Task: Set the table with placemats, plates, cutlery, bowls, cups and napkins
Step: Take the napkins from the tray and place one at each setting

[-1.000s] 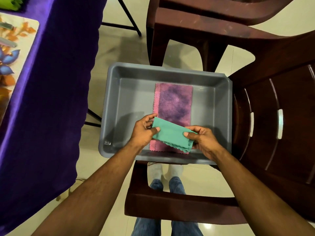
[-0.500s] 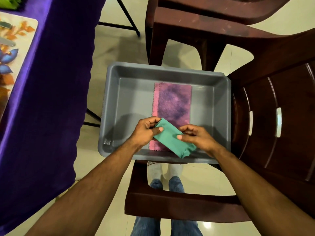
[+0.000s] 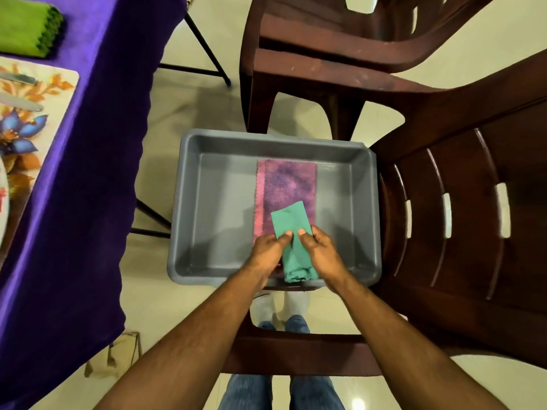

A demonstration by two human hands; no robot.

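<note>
A pale tiled floor [image 3: 183,294] runs under dark brown plastic chairs [image 3: 461,220] and a table draped in a purple cloth [image 3: 88,161] at the left. A grey plastic tub [image 3: 192,202] rests on the seat of one chair, directly in front of the person standing over it. Flat on the tub's floor lies a pink and purple napkin [image 3: 288,187]. Above its near end, both hands hold a folded teal napkin [image 3: 291,223] lengthwise. The left hand [image 3: 268,250] pinches its left edge with thumb on top; the right hand [image 3: 321,251] pinches its right edge the same way, fingers curled underneath. The napkin's near end bunches between the wrists. On the table, a floral placemat [image 3: 44,93] carries two pieces of metal cutlery [image 3: 20,102], and a folded green napkin [image 3: 26,28] lies beyond it on the cloth. A plate's white rim [image 3: 3,208] shows at the far left edge.
</note>
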